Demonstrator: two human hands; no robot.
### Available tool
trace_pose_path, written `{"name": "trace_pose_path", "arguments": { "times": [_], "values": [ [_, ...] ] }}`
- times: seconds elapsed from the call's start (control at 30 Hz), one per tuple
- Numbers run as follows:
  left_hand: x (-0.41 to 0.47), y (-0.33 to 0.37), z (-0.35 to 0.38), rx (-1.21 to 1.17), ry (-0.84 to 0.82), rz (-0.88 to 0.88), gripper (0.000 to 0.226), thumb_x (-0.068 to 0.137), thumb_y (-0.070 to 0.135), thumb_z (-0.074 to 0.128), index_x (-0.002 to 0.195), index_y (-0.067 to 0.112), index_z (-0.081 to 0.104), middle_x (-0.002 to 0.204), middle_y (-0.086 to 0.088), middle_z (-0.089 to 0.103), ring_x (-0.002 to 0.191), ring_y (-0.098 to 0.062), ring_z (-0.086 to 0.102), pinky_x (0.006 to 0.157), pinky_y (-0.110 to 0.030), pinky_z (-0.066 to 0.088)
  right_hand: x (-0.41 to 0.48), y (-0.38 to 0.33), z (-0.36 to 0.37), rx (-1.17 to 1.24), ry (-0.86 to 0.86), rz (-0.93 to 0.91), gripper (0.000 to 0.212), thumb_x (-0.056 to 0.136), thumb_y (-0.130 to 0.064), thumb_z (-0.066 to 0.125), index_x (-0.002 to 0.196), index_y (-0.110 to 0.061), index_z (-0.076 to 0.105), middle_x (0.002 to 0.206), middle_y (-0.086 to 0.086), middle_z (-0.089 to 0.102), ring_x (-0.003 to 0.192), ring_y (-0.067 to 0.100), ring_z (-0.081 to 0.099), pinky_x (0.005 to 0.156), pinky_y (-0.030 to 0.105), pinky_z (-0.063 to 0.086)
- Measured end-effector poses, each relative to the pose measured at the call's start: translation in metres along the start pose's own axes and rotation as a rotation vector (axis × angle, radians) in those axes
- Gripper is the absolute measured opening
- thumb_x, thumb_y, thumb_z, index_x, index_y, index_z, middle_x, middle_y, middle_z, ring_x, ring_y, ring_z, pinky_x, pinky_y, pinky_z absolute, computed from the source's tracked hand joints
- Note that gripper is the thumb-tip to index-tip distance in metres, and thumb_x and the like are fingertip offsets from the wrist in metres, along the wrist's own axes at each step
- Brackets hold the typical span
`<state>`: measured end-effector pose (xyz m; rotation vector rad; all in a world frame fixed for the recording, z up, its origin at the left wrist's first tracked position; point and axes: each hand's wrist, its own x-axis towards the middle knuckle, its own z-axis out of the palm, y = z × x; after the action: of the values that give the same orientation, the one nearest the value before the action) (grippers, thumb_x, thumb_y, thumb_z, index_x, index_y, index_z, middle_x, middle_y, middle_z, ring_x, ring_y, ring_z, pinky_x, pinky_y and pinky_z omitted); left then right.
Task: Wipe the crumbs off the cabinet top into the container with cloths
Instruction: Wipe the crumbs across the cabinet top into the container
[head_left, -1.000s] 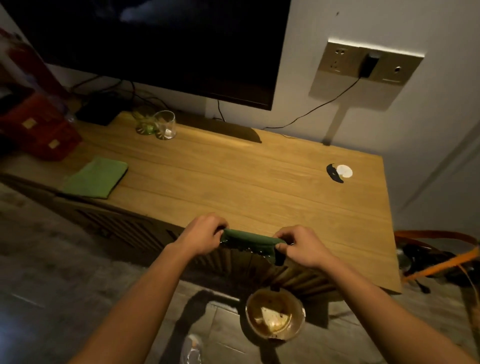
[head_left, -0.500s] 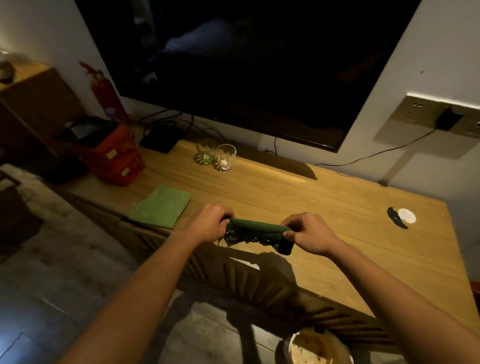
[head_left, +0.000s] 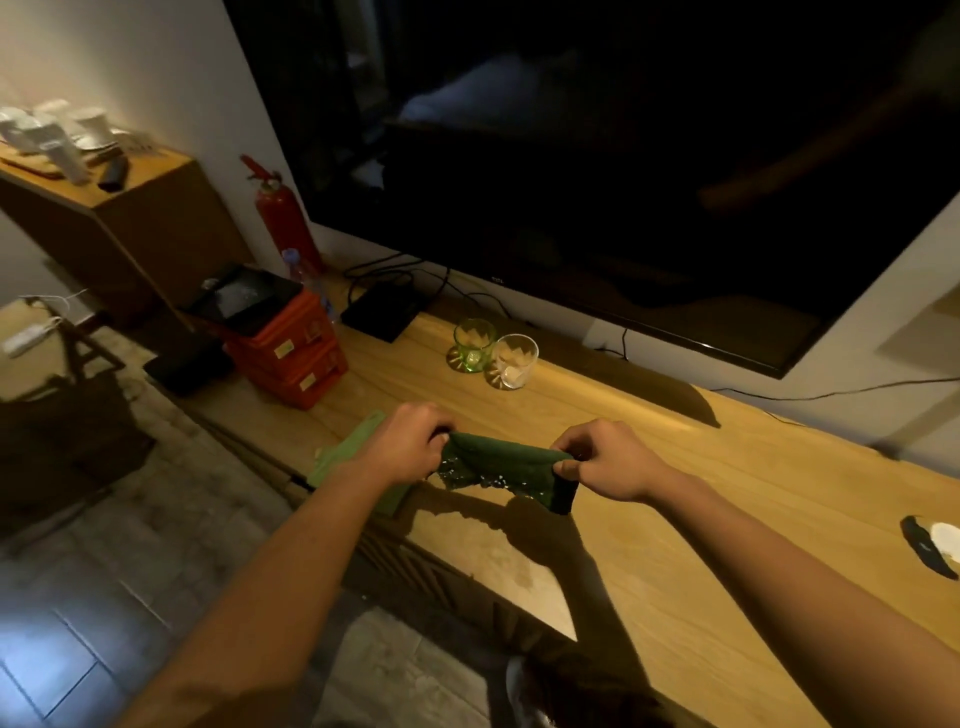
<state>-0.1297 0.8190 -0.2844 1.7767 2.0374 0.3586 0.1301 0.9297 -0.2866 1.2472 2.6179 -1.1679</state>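
Left hand (head_left: 410, 447) and right hand (head_left: 608, 462) each pinch one end of the dark green cloth (head_left: 498, 462), bunched and held just above the counter (head_left: 701, 545) near its front edge. Bare wood runs right to a black-and-white item (head_left: 930, 551). Cloths: 2; the light green cloth (head_left: 348, 457) lies flat at the front edge, partly under the left forearm. Glasses: 2, green glass (head_left: 474, 343) just beside clear glass (head_left: 514, 359), toward the back.
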Motion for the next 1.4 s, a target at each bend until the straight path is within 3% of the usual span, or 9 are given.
{"name": "trace_pose_path", "arguments": {
  "times": [0.13, 0.23, 0.33, 0.57, 0.87, 1.07, 1.2, 1.3, 1.4],
  "values": [
    [0.029, -0.021, -0.01, 0.015, -0.001, -0.049, 0.026, 0.095, 0.015, 0.057, 0.119, 0.023, 0.063, 0.106, 0.01, 0.054, 0.094, -0.003, 0.051, 0.071, -0.015, 0.039, 0.043, -0.004, -0.011, 0.023, -0.043, -0.018, 0.011, 0.086, -0.027, 0.069, 0.096, -0.031, 0.07, 0.087, -0.013, 0.067, 0.084, 0.003, 0.059, 0.066, 0.022, 0.044],
    [0.048, -0.036, -0.021, 0.031, -0.006, -0.088, 0.025, 0.095, 0.015, 0.057, 0.118, 0.024, 0.064, 0.106, 0.01, 0.055, 0.094, -0.003, 0.051, 0.074, -0.016, 0.04, 0.072, -0.009, -0.016, 0.031, -0.069, -0.028, 0.013, 0.086, -0.029, 0.069, 0.098, -0.029, 0.071, 0.089, -0.011, 0.067, 0.086, 0.006, 0.059, 0.069, 0.025, 0.048],
    [0.06, -0.052, -0.025, 0.042, -0.014, -0.117, 0.023, 0.095, 0.015, 0.058, 0.115, 0.025, 0.065, 0.103, 0.012, 0.053, 0.088, -0.001, 0.05, 0.069, -0.014, 0.038, 0.096, -0.012, -0.015, 0.029, -0.088, -0.039, 0.011, 0.085, -0.029, 0.07, 0.096, -0.029, 0.07, 0.087, -0.01, 0.066, 0.083, 0.006, 0.058, 0.064, 0.025, 0.042],
    [0.088, -0.102, -0.022, 0.008, -0.135, -0.166, 0.024, 0.095, 0.017, 0.056, 0.115, 0.028, 0.064, 0.109, 0.009, 0.057, 0.098, -0.007, 0.055, 0.079, -0.021, 0.045, 0.147, -0.017, 0.006, 0.04, -0.121, -0.018, 0.007, 0.084, -0.028, 0.071, 0.091, -0.028, 0.07, 0.086, -0.01, 0.067, 0.081, 0.005, 0.058, 0.063, 0.023, 0.041],
    [0.179, -0.172, -0.033, 0.117, -0.128, -0.014, 0.02, 0.094, 0.016, 0.054, 0.107, 0.028, 0.064, 0.105, 0.002, 0.06, 0.094, -0.012, 0.054, 0.077, -0.03, 0.045, 0.222, -0.022, 0.041, 0.055, 0.035, 0.138, 0.01, 0.088, -0.029, 0.068, 0.098, -0.031, 0.068, 0.088, -0.009, 0.065, 0.083, 0.01, 0.058, 0.064, 0.02, 0.039],
    [0.226, -0.212, -0.024, 0.287, 0.089, 0.208, 0.029, 0.088, 0.012, 0.062, 0.114, 0.022, 0.067, 0.109, 0.001, 0.065, 0.099, -0.018, 0.05, 0.081, -0.034, 0.045, 0.271, -0.026, 0.072, -0.046, 0.301, 0.267, 0.019, 0.085, -0.024, 0.07, 0.105, -0.026, 0.068, 0.095, -0.003, 0.065, 0.087, 0.015, 0.058, 0.072, 0.027, 0.045],
    [0.207, -0.249, 0.007, 0.324, 0.04, 0.25, 0.034, 0.081, 0.008, 0.068, 0.113, 0.018, 0.069, 0.11, -0.004, 0.067, 0.102, -0.024, 0.055, 0.083, -0.037, 0.044, 0.27, -0.028, 0.112, -0.124, 0.278, 0.245, 0.029, 0.084, -0.022, 0.071, 0.113, -0.021, 0.068, 0.11, 0.002, 0.067, 0.101, 0.021, 0.06, 0.085, 0.032, 0.049],
    [0.184, -0.271, 0.029, 0.341, -0.12, 0.208, 0.036, 0.079, 0.005, 0.064, 0.113, 0.017, 0.07, 0.112, -0.007, 0.067, 0.105, -0.03, 0.056, 0.082, -0.037, 0.042, 0.256, -0.033, 0.146, -0.144, 0.156, 0.275, 0.03, 0.084, -0.022, 0.068, 0.114, -0.019, 0.066, 0.113, 0.004, 0.062, 0.106, 0.025, 0.056, 0.085, 0.033, 0.047],
    [0.162, -0.282, 0.037, 0.257, -0.159, 0.179, 0.035, 0.081, 0.008, 0.061, 0.115, 0.015, 0.069, 0.119, -0.007, 0.064, 0.107, -0.034, 0.056, 0.087, -0.04, 0.045, 0.239, -0.047, 0.17, -0.142, 0.212, 0.265, 0.038, 0.085, -0.019, 0.066, 0.122, -0.013, 0.064, 0.121, 0.008, 0.06, 0.113, 0.029, 0.052, 0.092, 0.035, 0.046]
  ]
}}
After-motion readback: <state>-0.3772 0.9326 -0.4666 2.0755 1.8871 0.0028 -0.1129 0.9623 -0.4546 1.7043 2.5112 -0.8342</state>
